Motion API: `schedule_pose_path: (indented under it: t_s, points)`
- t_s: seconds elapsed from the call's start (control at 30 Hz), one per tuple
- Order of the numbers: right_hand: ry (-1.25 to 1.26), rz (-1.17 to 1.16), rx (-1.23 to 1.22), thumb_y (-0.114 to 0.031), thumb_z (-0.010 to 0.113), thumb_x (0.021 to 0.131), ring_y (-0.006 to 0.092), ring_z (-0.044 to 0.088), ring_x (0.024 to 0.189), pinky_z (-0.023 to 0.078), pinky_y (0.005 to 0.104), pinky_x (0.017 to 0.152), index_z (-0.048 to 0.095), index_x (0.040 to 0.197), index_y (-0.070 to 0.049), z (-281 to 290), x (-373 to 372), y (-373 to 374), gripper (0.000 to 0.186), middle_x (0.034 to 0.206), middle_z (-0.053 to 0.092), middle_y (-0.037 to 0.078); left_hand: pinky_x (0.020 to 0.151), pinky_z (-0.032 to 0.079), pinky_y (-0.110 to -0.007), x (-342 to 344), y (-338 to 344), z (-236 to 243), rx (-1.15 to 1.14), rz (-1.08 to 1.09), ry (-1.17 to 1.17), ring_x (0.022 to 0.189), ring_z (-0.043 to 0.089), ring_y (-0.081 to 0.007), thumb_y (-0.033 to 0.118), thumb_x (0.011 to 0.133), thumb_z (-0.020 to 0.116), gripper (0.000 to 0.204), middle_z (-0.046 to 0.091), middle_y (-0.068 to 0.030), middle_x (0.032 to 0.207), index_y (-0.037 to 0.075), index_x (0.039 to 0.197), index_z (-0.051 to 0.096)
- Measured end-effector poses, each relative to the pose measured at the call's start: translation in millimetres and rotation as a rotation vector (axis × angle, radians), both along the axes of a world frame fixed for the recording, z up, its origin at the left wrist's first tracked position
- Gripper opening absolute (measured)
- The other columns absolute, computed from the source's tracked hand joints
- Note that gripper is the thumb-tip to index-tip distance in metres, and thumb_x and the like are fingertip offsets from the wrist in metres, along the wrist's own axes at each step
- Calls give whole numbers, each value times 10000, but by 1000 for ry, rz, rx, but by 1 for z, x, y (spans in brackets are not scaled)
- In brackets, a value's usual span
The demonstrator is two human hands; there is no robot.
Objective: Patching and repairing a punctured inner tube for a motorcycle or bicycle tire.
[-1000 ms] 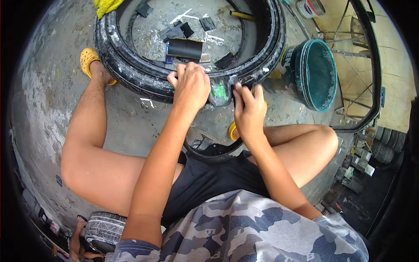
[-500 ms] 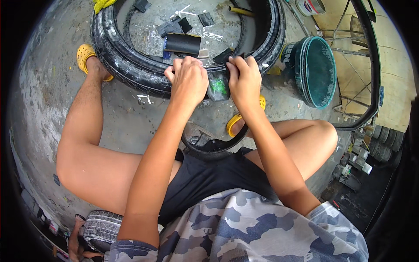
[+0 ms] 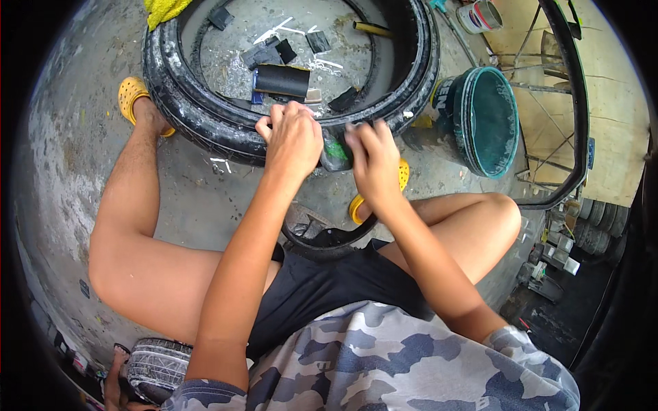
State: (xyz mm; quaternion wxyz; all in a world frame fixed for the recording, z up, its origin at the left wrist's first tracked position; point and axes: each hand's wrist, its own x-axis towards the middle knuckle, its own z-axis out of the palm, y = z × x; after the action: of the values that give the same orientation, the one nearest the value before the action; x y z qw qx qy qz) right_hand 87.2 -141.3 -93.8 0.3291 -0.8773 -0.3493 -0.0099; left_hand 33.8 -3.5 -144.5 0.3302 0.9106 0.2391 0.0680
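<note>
A black tire (image 3: 205,116) lies on its side before me, dusted with white. My left hand (image 3: 295,140) grips its near rim, fingers curled over the edge. Right beside that hand, a dark grey patch area with a bright green smear (image 3: 336,149) shows on the tire. My right hand (image 3: 373,154) is bent over the tire just right of the green smear, fingertips pinched together and blurred. Something dark seems to be at those fingertips, but its kind is hidden.
Inside the tire ring lie a black roll (image 3: 281,81), several dark rubber scraps (image 3: 319,42) and white strips. A teal bucket (image 3: 490,123) stands at the right, near a black-edged metal frame (image 3: 579,103). Yellow cloth (image 3: 164,10) hangs at upper left; another tire (image 3: 157,366) lies lower left.
My right hand has moved a little nearer to me and left, over the green smear's edge. The left hand keeps its hold. The view has shifted slightly.
</note>
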Motion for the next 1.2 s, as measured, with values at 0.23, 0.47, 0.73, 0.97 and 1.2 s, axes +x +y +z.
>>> schedule_pose_path:
  t_s: [0.23, 0.47, 0.73, 0.97, 1.2]
  points:
    - [175, -81, 28, -49, 661, 829, 358, 535, 805, 430, 445, 712, 633, 903, 6, 7, -16, -19, 96, 814, 522, 177, 958, 283, -481, -2, 0, -2, -2, -4, 0, 1105, 479, -255, 168, 900, 495, 242, 614, -57, 1116, 22, 930, 685]
    - [20, -107, -38, -85, 632, 856, 363, 519, 815, 414, 427, 735, 643, 913, -19, -5, 0, 1, 88, 814, 503, 163, 949, 297, -478, -6, 5, -1, -22, 15, -52, 1091, 492, -258, 140, 868, 555, 200, 612, -75, 1087, 11, 934, 692]
    - [-128, -116, -105, -123, 648, 852, 281, 499, 865, 317, 392, 725, 659, 916, -78, -6, 3, 5, 79, 848, 529, 94, 943, 307, -460, -4, -1, 2, 8, 27, -45, 1075, 503, -259, 139, 860, 570, 188, 611, -71, 1086, 3, 891, 697]
    - [-213, -72, -143, -126, 636, 852, 259, 510, 887, 309, 392, 727, 653, 936, -98, -6, 18, 16, 90, 840, 522, 72, 929, 308, -474, 2, 1, 3, 7, 38, -1, 1083, 486, -266, 151, 894, 535, 187, 568, -66, 1104, 29, 894, 676]
    - [-56, -131, -79, -120, 647, 842, 273, 511, 878, 306, 392, 715, 667, 947, -91, -9, -21, -19, 111, 848, 528, 74, 919, 312, -450, 0, 3, 0, 23, 18, -44, 1083, 491, -254, 138, 892, 528, 194, 575, -60, 1101, 29, 853, 684]
